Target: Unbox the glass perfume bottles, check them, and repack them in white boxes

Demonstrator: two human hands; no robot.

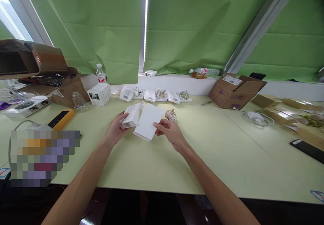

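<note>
My left hand (pixel 117 128) is closed around a small white printed box (pixel 132 114) with a barcode at its lower end. Between the thumb and fingers of my right hand (pixel 170 132) is a plain white folded card (pixel 150 121), tilted and right beside the box. Just beyond my right hand a clear glass perfume bottle (pixel 170 115) rests on the table, its lower part partly hidden. Farther back, several white boxes (pixel 149 95) lie in a row with small glass bottles (pixel 183 95) among them.
An open cardboard box (pixel 233 91) stands at the back right, and more cartons (pixel 63 86) at the left. White boxes (pixel 99 94) are stacked near a plastic bottle (pixel 101 74). A coiled white cable (pixel 257 118) and black phone-like slab (pixel 308 149) lie right; a yellow-black device (pixel 60 118) lies left.
</note>
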